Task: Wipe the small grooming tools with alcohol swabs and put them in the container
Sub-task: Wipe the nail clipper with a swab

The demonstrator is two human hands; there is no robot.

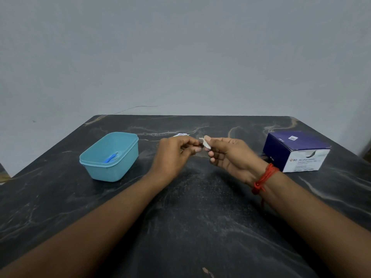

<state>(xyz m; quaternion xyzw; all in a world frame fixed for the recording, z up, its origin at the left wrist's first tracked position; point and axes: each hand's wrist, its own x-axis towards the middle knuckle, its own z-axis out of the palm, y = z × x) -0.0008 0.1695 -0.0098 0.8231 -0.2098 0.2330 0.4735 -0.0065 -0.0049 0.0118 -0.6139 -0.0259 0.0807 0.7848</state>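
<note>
Above the middle of the dark marble table, my left hand (174,152) pinches a small dark grooming tool (200,145), mostly hidden by my fingers. My right hand (228,155) pinches a white alcohol swab (206,144) against the tool's tip. A light blue plastic container (112,157) stands on the left with a blue tool (110,158) lying inside it.
A purple and white alcohol swab box (297,151) sits at the right, its opening facing me. A torn swab wrapper (180,135) lies behind my hands. The table (190,217) ends at a pale wall behind.
</note>
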